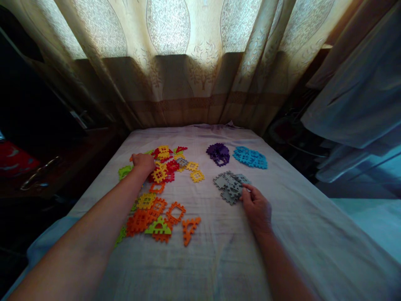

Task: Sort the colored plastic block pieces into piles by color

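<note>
My left hand is at the far left part of a mixed pile of toothed plastic building pieces, its fingers curled and what they hold, if anything, hidden. Around it lie red pieces, yellow pieces and a light green piece. Close by, one grey piece lies among the coloured ones. On the right, my right hand pinches the edge of a grey building piece at the side of the grey pile.
Behind the grey pile sit a purple pile and a blue pile. Orange pieces and a green triangular piece lie nearer me on the left. A pale cloth covers the table; a curtain hangs beyond it.
</note>
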Demonstrator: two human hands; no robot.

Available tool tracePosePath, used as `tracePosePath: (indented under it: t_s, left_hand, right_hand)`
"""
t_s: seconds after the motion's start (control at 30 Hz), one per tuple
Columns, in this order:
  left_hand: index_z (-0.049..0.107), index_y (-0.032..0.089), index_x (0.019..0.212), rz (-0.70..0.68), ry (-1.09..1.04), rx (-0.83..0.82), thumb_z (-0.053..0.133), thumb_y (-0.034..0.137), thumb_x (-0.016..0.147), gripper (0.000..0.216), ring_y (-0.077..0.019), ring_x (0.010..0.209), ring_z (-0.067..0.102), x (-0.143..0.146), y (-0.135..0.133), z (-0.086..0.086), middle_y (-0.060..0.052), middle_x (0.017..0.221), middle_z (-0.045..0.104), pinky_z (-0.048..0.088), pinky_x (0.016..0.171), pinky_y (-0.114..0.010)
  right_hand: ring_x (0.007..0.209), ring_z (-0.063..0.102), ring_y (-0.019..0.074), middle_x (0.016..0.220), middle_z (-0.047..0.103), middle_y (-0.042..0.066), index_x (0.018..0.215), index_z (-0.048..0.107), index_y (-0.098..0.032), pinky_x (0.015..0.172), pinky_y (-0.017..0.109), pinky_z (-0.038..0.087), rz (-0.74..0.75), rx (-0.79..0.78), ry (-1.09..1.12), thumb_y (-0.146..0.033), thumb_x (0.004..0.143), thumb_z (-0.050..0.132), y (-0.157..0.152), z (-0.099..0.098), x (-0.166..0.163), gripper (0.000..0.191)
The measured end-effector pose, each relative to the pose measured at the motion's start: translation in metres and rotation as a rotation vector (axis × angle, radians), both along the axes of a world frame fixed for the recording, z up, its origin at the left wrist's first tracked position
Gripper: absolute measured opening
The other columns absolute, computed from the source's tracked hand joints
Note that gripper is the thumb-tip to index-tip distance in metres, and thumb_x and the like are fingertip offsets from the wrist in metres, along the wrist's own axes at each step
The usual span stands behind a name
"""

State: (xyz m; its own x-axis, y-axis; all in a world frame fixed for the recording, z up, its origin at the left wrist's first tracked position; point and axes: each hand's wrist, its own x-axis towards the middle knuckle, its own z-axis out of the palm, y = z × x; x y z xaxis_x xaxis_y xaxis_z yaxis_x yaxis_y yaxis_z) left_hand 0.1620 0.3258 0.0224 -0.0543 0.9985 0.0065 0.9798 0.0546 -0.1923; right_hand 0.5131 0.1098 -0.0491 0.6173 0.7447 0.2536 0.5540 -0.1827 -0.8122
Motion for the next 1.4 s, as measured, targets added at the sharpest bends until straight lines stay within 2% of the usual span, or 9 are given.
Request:
tracePosePath:
  t_s: [0.23,0.33,0.57,0.77,0.93,1.07,1.2,1.3,1.4]
  left_hand:
    - [0.077,0.013,0.099,-0.046,-0.018,0.092,0.046,0.027,0.09,0.034,-0.0389,0.105,0.066,0.002,-0.032,0.031,-0.02,0.106,0.074,0.045,0.091,-0.05]
    - [0.073,0.02,0.113,-0.141,-0.075,0.144,0.041,0.033,0.096,0.038,-0.0328,0.107,0.066,0.018,-0.054,0.039,-0.013,0.116,0.073,0.048,0.09,-0.042]
    - [0.07,0.022,0.117,-0.759,-0.507,0.271,0.047,0.026,0.098,0.03,-0.0195,0.104,0.067,0.123,-0.119,0.006,-0.007,0.119,0.072,0.05,0.093,-0.029]
    - [0.068,0.023,0.114,-0.874,-0.492,0.21,0.052,0.023,0.097,0.024,-0.0174,0.096,0.068,0.206,-0.149,-0.015,-0.006,0.112,0.073,0.053,0.088,-0.029]
    - [0.068,0.021,0.112,-0.97,-0.449,0.153,0.057,0.034,0.095,0.024,-0.0195,0.099,0.066,0.214,-0.153,-0.017,-0.006,0.115,0.072,0.053,0.088,-0.031]
    - [0.066,0.022,0.116,-0.863,-0.392,0.177,0.055,0.04,0.095,0.03,-0.0223,0.106,0.065,0.179,-0.126,-0.01,-0.007,0.119,0.07,0.05,0.095,-0.036]
    - [0.059,0.016,0.132,-0.447,-0.248,0.247,0.06,0.041,0.09,0.049,-0.033,0.132,0.049,0.137,-0.081,-0.003,-0.017,0.143,0.055,0.037,0.111,-0.048]
    - [0.062,0.015,0.129,-0.246,-0.182,0.121,0.059,0.049,0.088,0.053,-0.0374,0.13,0.051,0.117,-0.059,-0.002,-0.019,0.136,0.061,0.037,0.109,-0.052]
    - [0.07,0.018,0.115,-0.203,-0.188,0.043,0.056,0.045,0.089,0.04,-0.0371,0.115,0.062,0.109,-0.052,-0.004,-0.017,0.118,0.071,0.042,0.102,-0.053]
  right_hand:
    - [0.061,0.064,0.0214,0.062,0.069,0.004,0.104,0.075,-0.017,0.064,0.031,0.048,-0.01,0.011,0.042,-0.057,0.08,0.046,0.0,0.002,-0.001,0.055]
    - [0.062,0.063,0.021,0.061,0.068,0.004,0.105,0.074,-0.016,0.064,0.031,0.047,-0.028,0.052,0.07,-0.057,0.081,0.046,0.0,0.003,0.0,0.054]
    - [0.058,0.06,0.02,0.061,0.067,0.004,0.102,0.072,-0.015,0.062,0.03,0.046,-0.059,0.106,0.16,-0.056,0.08,0.046,0.001,0.004,0.001,0.054]
    - [0.058,0.06,0.0195,0.059,0.066,0.003,0.099,0.072,-0.016,0.061,0.029,0.046,-0.053,0.128,0.176,-0.057,0.08,0.045,0.002,0.005,0.0,0.053]
    - [0.057,0.059,0.0187,0.058,0.065,0.002,0.096,0.072,-0.017,0.061,0.029,0.045,-0.054,0.147,0.175,-0.06,0.081,0.045,0.002,0.005,0.001,0.053]
    - [0.058,0.06,0.0193,0.056,0.064,0.001,0.098,0.072,-0.016,0.062,0.03,0.045,-0.067,0.142,0.186,-0.058,0.081,0.046,0.003,0.003,0.001,0.052]
    - [0.059,0.059,0.0193,0.058,0.064,0.001,0.099,0.072,-0.017,0.063,0.029,0.046,-0.065,0.136,0.187,-0.056,0.08,0.046,0.003,0.001,0.001,0.051]
    - [0.059,0.059,0.0196,0.058,0.064,0.002,0.1,0.072,-0.016,0.064,0.03,0.047,-0.063,0.132,0.19,-0.056,0.079,0.047,0.003,0.001,0.001,0.051]
    - [0.061,0.06,0.02,0.058,0.065,0.003,0.102,0.072,-0.015,0.065,0.031,0.048,-0.061,0.119,0.198,-0.055,0.079,0.046,0.003,0.001,0.001,0.052]
